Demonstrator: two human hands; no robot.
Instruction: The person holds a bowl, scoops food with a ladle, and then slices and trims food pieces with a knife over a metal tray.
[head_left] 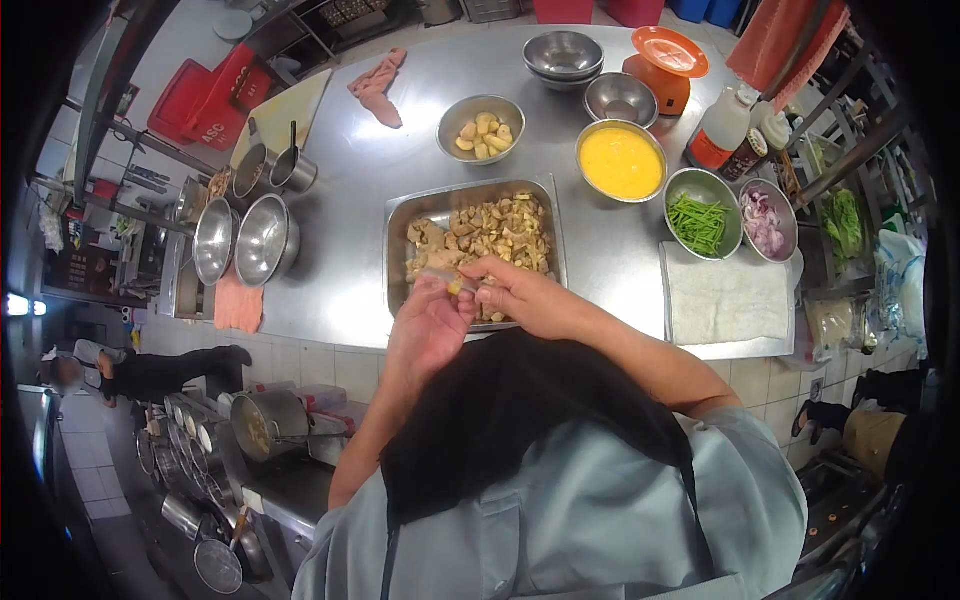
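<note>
My left hand (428,328), palm turned up, is closed in a pinch on a small pale-and-yellow piece (457,286), whose kind I cannot make out. Thumb and fingers of my right hand (525,300) close on the same piece from the right. Both hands are over the near part of a deep steel tray (394,225). Brown and pale chopped chunks (500,230), perhaps meat, fill much of that tray. Behind it stands a steel bowl (450,107) holding pale yellow chunks (485,132).
On the right are bowls of yellow liquid (620,162), cut green vegetables (698,222) and sliced purple onion (765,222), plus a folded cloth (728,295) and an orange scale (668,60). Steel bowls (264,240) stand left. Another person (170,370) is beyond the table.
</note>
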